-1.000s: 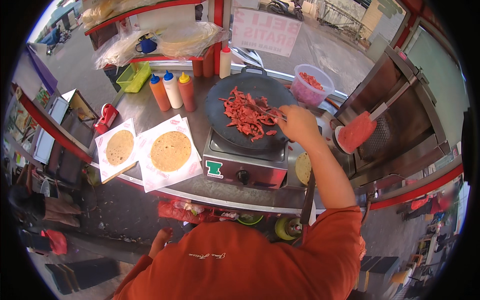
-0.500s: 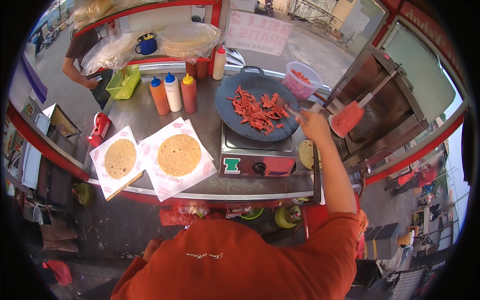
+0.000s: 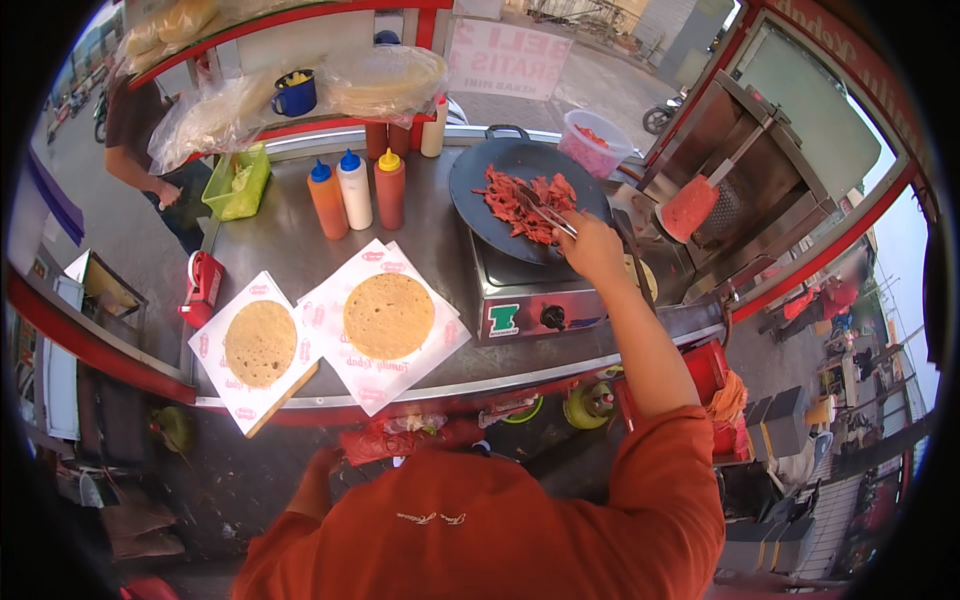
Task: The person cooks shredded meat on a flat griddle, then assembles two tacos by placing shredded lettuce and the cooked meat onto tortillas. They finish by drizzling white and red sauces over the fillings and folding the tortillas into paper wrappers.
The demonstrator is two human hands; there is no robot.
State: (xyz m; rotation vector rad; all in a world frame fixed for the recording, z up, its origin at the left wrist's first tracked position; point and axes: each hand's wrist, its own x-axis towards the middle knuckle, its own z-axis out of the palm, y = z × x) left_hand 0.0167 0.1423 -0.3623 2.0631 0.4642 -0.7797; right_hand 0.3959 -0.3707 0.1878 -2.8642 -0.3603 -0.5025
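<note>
My right hand (image 3: 592, 248) is closed round a pair of metal tongs (image 3: 549, 213). Their tips are in the shredded reddish meat (image 3: 508, 208), heaped on a dark round griddle pan (image 3: 515, 160). The pan rests on a steel gas stove (image 3: 540, 290) with a black knob. My left hand (image 3: 322, 464) hangs low in front of the counter, near a red plastic bag (image 3: 400, 445); its fingers are hard to make out. Left of the stove, one round flatbread (image 3: 388, 316) and another flatbread (image 3: 260, 344) lie flat on printed white paper sheets.
Squeeze bottles (image 3: 355, 190) stand behind the papers, beside a green basket (image 3: 238, 185). A red device (image 3: 203, 288) sits at the left edge. A clear tub (image 3: 596, 145) and a meat cone on a spit (image 3: 690, 208) are right of the pan. A person (image 3: 150, 150) stands outside.
My right hand has moved left and the tongs now reach into the meat, which lies more gathered. My left hand has lowered slightly. The view has shifted.
</note>
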